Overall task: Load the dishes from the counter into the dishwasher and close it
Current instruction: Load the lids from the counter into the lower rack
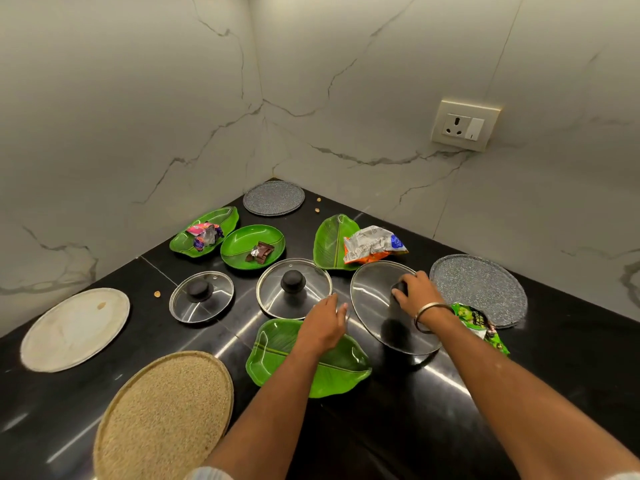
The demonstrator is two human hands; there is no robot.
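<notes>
Three glass lids lie on the black counter point(485, 393). My right hand point(414, 292) grips the black knob of the large glass lid point(374, 292) on the right. My left hand point(323, 323) hovers with relaxed fingers over the near green leaf plate point(332, 372), its fingertips at the rim of the middle glass lid point(293, 289). A small glass lid point(201, 296) sits further left. Three more green leaf plates lie behind: one point(194, 242) with candy wrappers, one point(242, 245) with chocolate, one point(329, 242) under a snack packet.
A woven round mat point(162, 417) and a pale round plate point(74, 329) lie at the near left. Two grey speckled round plates sit at the back corner point(273, 198) and at the right point(481, 285). A green packet point(481, 325) lies by my right wrist. Marble walls close the corner.
</notes>
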